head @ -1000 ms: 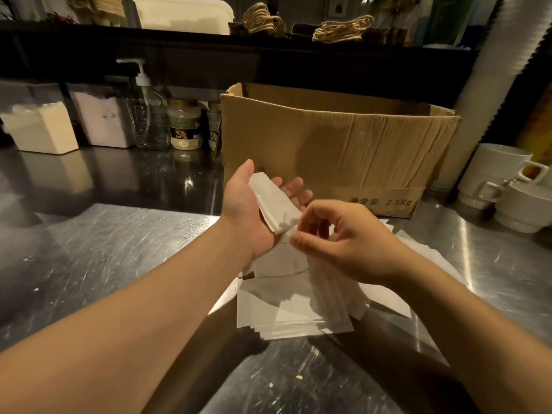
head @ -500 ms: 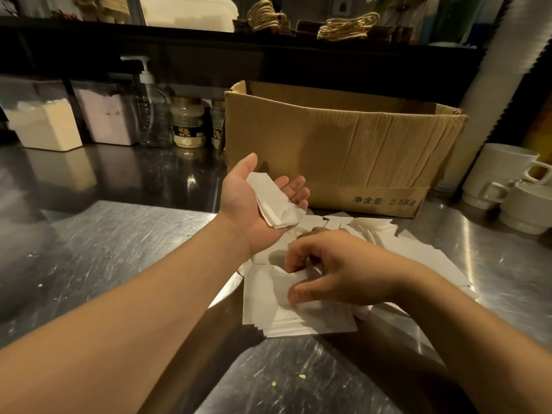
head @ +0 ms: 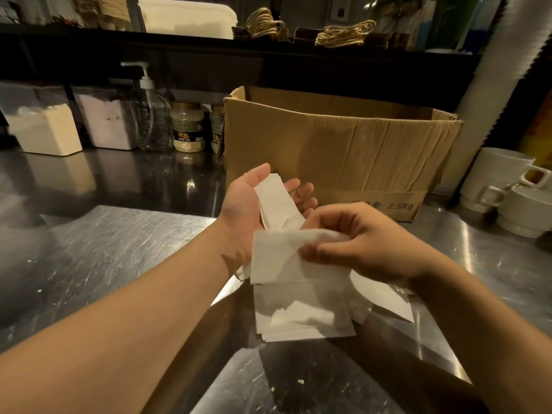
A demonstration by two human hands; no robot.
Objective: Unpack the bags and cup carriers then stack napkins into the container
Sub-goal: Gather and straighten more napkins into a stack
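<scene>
Right hand [head: 358, 243] has lifted, fingers pinching a napkin [head: 277, 258] above scratched steel counter [head: 104, 249]

Single view only: wide-angle camera worn on head, looking forward and down across steel bench [head: 98, 249]. Both forearms enter from bottom edge, hands close to lens near frame centre. Cardboard box [head: 343, 150] just beyond hands, mid-frame. Dark shelf [head: 209, 46] runs across top, far side. Edges bowed by lens. No second view to share scene.

Scratched steel counter [head: 98, 258] carries loose napkins [head: 301, 318]; cardboard box [head: 334, 150]; stacked mugs [head: 504, 186].
</scene>
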